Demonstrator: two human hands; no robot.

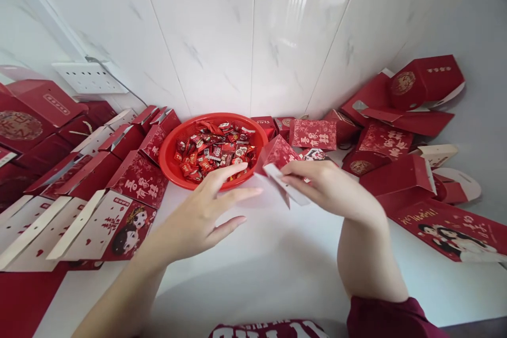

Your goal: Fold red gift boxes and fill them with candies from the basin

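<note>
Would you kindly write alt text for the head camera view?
A person's right hand holds a red-and-white carton at a white table, the open left hand near a red basket of wrapped sweets. Printed boxes line the left, with more boxes piled on the right.

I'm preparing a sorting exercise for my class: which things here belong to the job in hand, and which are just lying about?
Seem to belong:
Red box, held in the right hand
Basket of wrapped sweets, near the left hand
Boxes at the left
Boxes at the right

Probably just there:
Power socket
Cable
</note>
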